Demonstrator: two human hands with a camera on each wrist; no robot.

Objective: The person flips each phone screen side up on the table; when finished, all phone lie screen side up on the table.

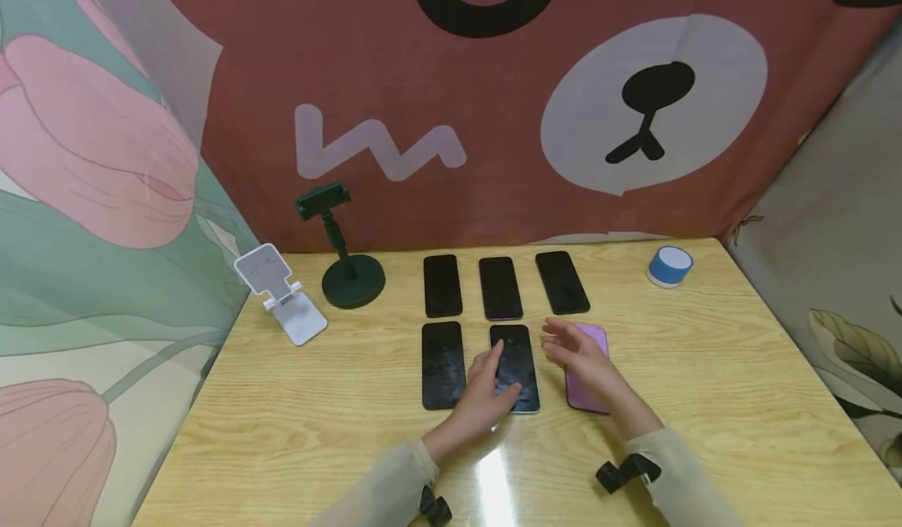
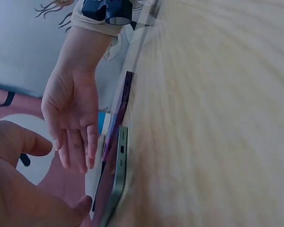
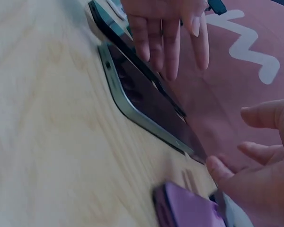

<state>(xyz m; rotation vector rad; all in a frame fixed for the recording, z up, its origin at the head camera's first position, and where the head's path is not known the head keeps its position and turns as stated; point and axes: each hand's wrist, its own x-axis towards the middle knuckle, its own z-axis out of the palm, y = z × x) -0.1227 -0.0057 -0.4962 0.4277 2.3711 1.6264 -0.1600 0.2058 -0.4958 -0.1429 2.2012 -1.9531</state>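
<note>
Six phones lie flat in two rows; several show dark screens. My left hand (image 1: 486,395), fingers and thumb spread apart, is over the near middle phone (image 1: 517,362), which has a pale green edge (image 3: 128,106) in the right wrist view. Left of it is a dark phone (image 1: 443,366). My right hand (image 1: 581,355), fingers extended, is over the purple phone (image 1: 586,394) at the near right and partly covers it. Neither hand holds anything. In the left wrist view the right hand (image 2: 75,113) hangs with its palm showing beside the phones.
Behind are a far left phone (image 1: 442,286), a far middle phone (image 1: 501,288) and a far right phone (image 1: 561,282). A white folding stand (image 1: 301,319) and a dark green phone holder (image 1: 354,280) stand at the left. A blue and white round container (image 1: 669,266) is at the back right.
</note>
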